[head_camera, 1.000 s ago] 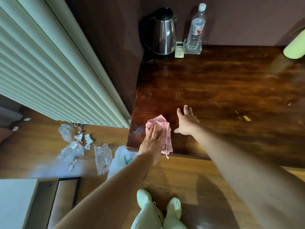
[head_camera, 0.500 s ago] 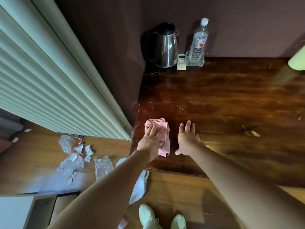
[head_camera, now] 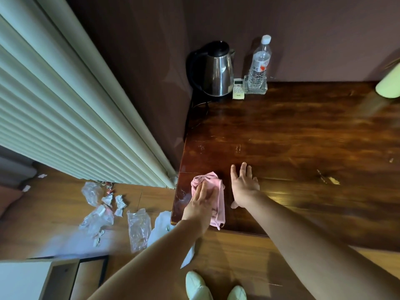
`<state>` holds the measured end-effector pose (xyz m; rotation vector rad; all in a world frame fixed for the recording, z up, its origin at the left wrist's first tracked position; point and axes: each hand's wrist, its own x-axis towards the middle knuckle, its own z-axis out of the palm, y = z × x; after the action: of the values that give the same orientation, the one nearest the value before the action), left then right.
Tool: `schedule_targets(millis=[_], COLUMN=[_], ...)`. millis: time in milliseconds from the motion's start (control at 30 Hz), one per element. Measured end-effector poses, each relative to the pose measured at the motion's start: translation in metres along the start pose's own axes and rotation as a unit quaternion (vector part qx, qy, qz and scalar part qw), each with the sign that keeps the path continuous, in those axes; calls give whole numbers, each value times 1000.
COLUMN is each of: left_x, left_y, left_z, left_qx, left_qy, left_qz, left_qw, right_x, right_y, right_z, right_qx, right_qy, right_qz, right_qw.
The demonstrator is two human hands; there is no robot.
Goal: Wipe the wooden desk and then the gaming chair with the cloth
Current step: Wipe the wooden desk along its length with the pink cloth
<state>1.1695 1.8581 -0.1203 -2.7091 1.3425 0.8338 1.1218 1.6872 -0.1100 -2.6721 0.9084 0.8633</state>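
A pink cloth (head_camera: 217, 191) lies crumpled on the near left corner of the dark wooden desk (head_camera: 292, 137). My left hand (head_camera: 200, 204) presses flat on the cloth with straight fingers. Just to its right, my right hand (head_camera: 243, 185) rests flat on the bare desk top, fingers spread. A wet smear shows on the wood left of the cloth. The gaming chair is not in view.
At the desk's back stand a steel kettle (head_camera: 216, 72), a white remote (head_camera: 238, 88) and a water bottle (head_camera: 258, 66) on a glass tray. A pale green object (head_camera: 389, 85) sits at the right edge. Crumpled plastic litter (head_camera: 108, 211) lies on the floor by the curtain.
My left hand and the cloth slid a little away from the front edge, then back toward it. The camera tilted up, showing more wall. My right hand stays flat on the desk.
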Motion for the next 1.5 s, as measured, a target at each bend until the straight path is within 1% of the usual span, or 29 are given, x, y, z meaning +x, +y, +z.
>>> schedule_targets(millis=[200, 300, 367, 500, 600, 633, 700, 800, 867, 1000, 1067, 1167, 1267, 1367, 1500], left_x=[86, 131, 146, 129, 107, 102, 100, 112, 128, 174, 199, 238, 266, 261, 231], left_y=[-16, -24, -26, -17, 0, 4, 9, 8, 5, -6, -12, -17, -13, -6, -3], left_z=[-41, -75, -88, -79, -69, -67, -68, -76, -85, -104, -114, -136, -154, -147, -116], left_qx=[-9, -6, 7, -10, 26, 36, 9, -22, -33, -52, -55, -63, -60, -92, -86], left_qy=[23, 17, 9, 27, 57, 51, 30, -9, -13, 16, 28, 20, 15, 24, 16], left_qz=[-18, -10, -1, -32, -53, -57, -73, -71, -77, -71, -64, -58, -81, -111, -78], left_qw=[1000, 1000, 1000, 999, 997, 996, 997, 997, 996, 996, 996, 996, 995, 989, 993], right_x=[5, 6, 7, 3, -2, -1, 4, 32, 54, 90, 100, 106, 108, 107, 105], right_y=[7, 8, 9, 10, 4, 1, -6, -3, 4, 16, 17, 19, 19, 17, 13], right_z=[9, 11, 12, 7, -5, -10, -22, -47, -65, -80, -75, -69, -66, -66, -72], right_qx=[-16, -14, -14, -27, -54, -63, -69, -41, -28, -13, 4, 20, 30, 22, 5], right_qy=[25, 24, 25, 21, 10, 5, 24, 78, 65, 22, 17, 16, 19, 10, 11], right_qz=[-27, -31, -30, -26, -16, -15, -12, -26, -40, -50, -48, -53, -49, -43, -36], right_qw=[999, 999, 999, 999, 998, 998, 997, 996, 997, 998, 999, 998, 998, 999, 999])
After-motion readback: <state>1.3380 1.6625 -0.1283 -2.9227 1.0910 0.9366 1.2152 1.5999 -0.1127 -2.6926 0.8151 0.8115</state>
